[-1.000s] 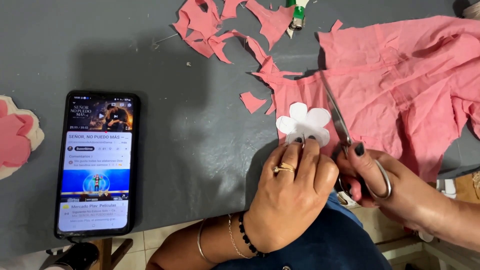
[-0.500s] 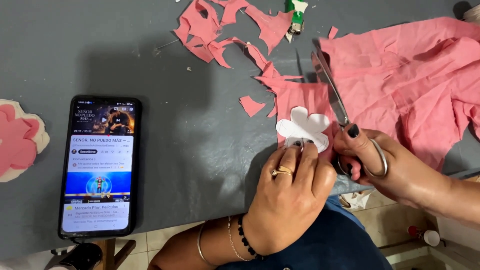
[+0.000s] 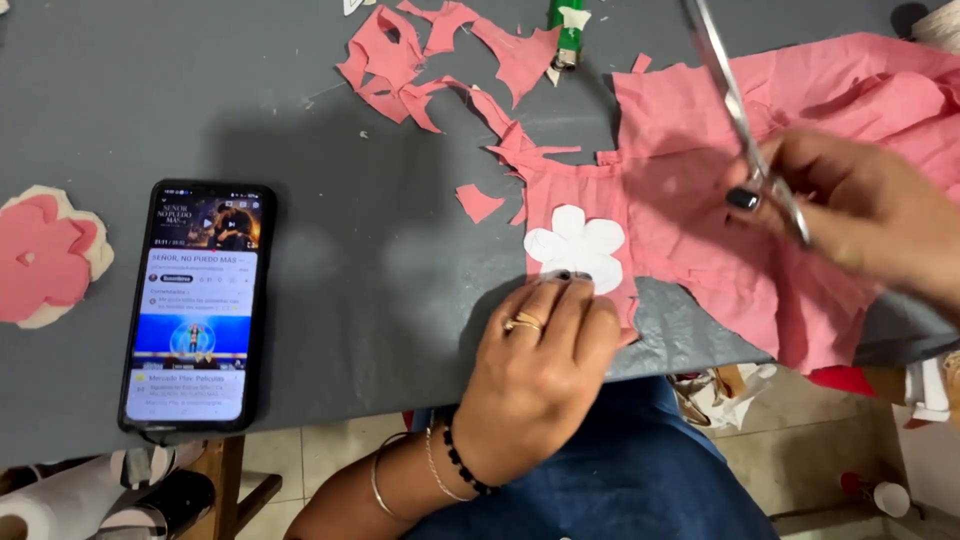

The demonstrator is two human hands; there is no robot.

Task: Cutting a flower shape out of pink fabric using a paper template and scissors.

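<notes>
My left hand point(image 3: 545, 350) presses its fingertips on the lower edge of a white flower-shaped paper template point(image 3: 577, 245), which lies on a strip of pink fabric point(image 3: 700, 190) at the table's near edge. My right hand point(image 3: 860, 205) is raised above the fabric to the right and grips a pair of metal scissors point(image 3: 735, 100), blades pointing up and away; the hand is blurred. The blades are clear of the cloth.
A smartphone point(image 3: 197, 305) with a lit screen lies on the grey table point(image 3: 300, 130) at the left. Pink fabric scraps point(image 3: 440, 50) are scattered at the back, beside a green tube point(image 3: 567, 30). A pink and cream flower piece point(image 3: 45, 255) sits at the far left edge.
My right hand has lifted the scissors up and to the right, away from the template and out of the fabric. My left hand has stayed on the template.
</notes>
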